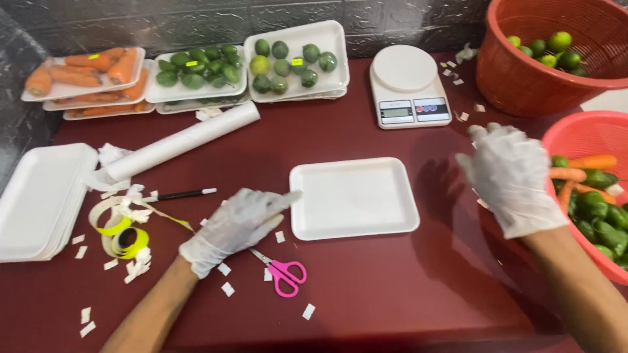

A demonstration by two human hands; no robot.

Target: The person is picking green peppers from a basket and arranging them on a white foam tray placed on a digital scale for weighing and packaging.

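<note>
My left hand [235, 222], in a white glove, lies flat on the dark red table with fingers apart, its fingertips touching the left edge of an empty white foam tray [353, 196]. Pink-handled scissors [282, 272] lie just below that hand. My right hand [510, 173], also gloved, hovers open above the table beside a red basket [575, 134] that holds carrots and green vegetables. Neither hand holds anything.
A white kitchen scale [409, 85] stands behind the tray. Wrapped trays of carrots [85, 75] and green limes [294, 59] line the back. A film roll [186, 138], a pen [180, 194], yellow sticker tape [121, 235], stacked foam trays [39, 199] and an orange basket [543, 72] of limes surround the work area.
</note>
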